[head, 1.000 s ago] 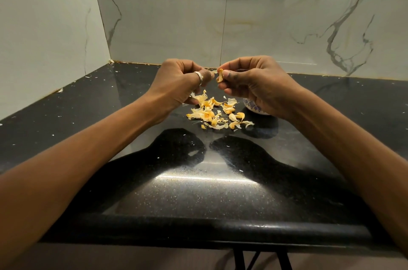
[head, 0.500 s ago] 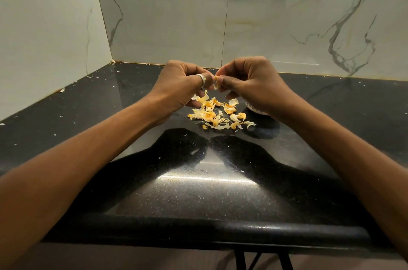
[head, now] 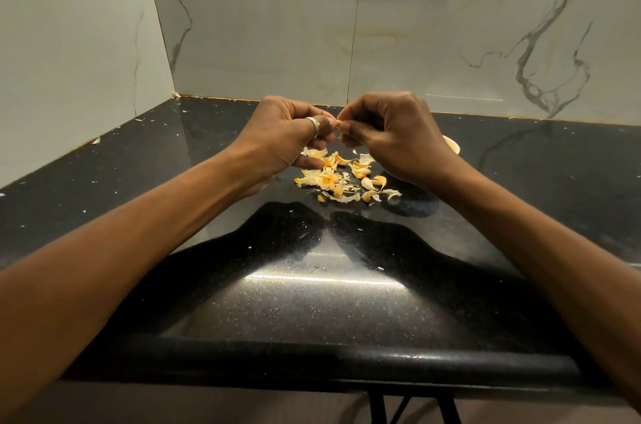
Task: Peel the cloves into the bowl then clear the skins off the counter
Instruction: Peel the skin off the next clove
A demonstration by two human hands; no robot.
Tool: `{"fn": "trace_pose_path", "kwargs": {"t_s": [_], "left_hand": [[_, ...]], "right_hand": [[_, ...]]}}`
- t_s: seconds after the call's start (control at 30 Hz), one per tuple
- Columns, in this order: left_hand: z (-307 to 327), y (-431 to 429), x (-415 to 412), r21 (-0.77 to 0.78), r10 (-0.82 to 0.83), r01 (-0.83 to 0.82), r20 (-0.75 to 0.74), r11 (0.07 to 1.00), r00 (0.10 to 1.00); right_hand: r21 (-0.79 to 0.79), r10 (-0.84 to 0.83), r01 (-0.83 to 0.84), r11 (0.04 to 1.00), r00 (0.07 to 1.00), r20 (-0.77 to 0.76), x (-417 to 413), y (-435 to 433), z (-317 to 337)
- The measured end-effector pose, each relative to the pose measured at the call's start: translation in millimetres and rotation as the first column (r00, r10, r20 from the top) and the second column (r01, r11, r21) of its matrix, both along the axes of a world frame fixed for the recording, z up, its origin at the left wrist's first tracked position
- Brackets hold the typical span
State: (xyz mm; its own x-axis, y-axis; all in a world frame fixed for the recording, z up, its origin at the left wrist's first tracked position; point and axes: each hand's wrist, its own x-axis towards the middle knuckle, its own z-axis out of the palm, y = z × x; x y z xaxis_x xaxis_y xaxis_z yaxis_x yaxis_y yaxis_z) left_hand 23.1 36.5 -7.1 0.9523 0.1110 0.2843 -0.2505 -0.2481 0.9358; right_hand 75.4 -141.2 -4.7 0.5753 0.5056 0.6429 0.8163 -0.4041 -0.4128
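Landmark: skin pile (head: 341, 177), mid desk (head: 312, 302), papery yellow-white scraps lying loose.

Far left of the pile: scattered white flecks (head: 95, 140) on the dark desk along the foot of the wall. Too many and too small to count.

Just above and left of the pile: left hand (head: 288, 136), lifted off the desk, fingers curled, thumb and forefinger pinching one end of a clove (head: 339, 124). One ring (head: 313, 125) on that hand.

Directly above the pile: the clove, one only, small and pale, bridging the two hands. Judged to be held over the pile so that stripped skin drops where the rest lies, which keeps the later clearing to one spot.

Just above and right of the pile: right hand (head: 395, 136), fingers curled, fingertips pinching the other end of the clove. Looks like the working hand, picking at the skin while the left steadies.

Right of the pile, behind the right hand: bowl (head: 452, 145), one, only a sliver of rim showing. Contents cannot be counted. Near enough for a short drop once the clove is bare.

Pile count: over a dozen pieces; whether any are whole cloves, cannot tell. Skins not yet cleared
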Motion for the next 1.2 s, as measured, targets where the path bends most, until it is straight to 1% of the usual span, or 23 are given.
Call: {"fn": "trace_pose_path", "kwargs": {"t_s": [0.4,0.53,0.7,0.9,1.0,1.2], "left_hand": [[-1.3,-1.1,2.5,-0.067,0.001,-0.002,-0.015,0.998,1.000],[-0.3,-0.8,2.9,-0.059,0.001,-0.001,-0.005,0.998,1.000],[0.0,-0.5,1.4,0.005,-0.008,0.008,0.021,1.000,1.000],[-2.5,-0.6,1.2,0.096,-0.001,-0.004,0.052,0.995,0.999],[-4.0,-2.1,0.7,0.096,0.009,-0.014,0.056,0.995,0.998],[-3.0,-4.8,1.5,0.043,0.049,-0.051,0.039,0.998,0.998]], "right_hand": [[0.038,0.045,-0.042,0.998,0.995,-0.093,-1.2,0.9,0.5],[0.050,0.049,-0.044,0.998,0.992,-0.113,-1.5,0.6,2.4],[0.035,0.033,-0.030,0.999,0.995,-0.097,-0.1,-0.5,2.7],[-0.009,0.001,-0.002,1.000,0.999,-0.035,-0.9,-0.4,0.3],[-0.027,-0.010,0.010,1.000,1.000,-0.010,-1.6,-1.2,-1.5],[-0.017,0.001,-0.001,1.000,1.000,0.005,-3.2,1.9,-2.7]]}}
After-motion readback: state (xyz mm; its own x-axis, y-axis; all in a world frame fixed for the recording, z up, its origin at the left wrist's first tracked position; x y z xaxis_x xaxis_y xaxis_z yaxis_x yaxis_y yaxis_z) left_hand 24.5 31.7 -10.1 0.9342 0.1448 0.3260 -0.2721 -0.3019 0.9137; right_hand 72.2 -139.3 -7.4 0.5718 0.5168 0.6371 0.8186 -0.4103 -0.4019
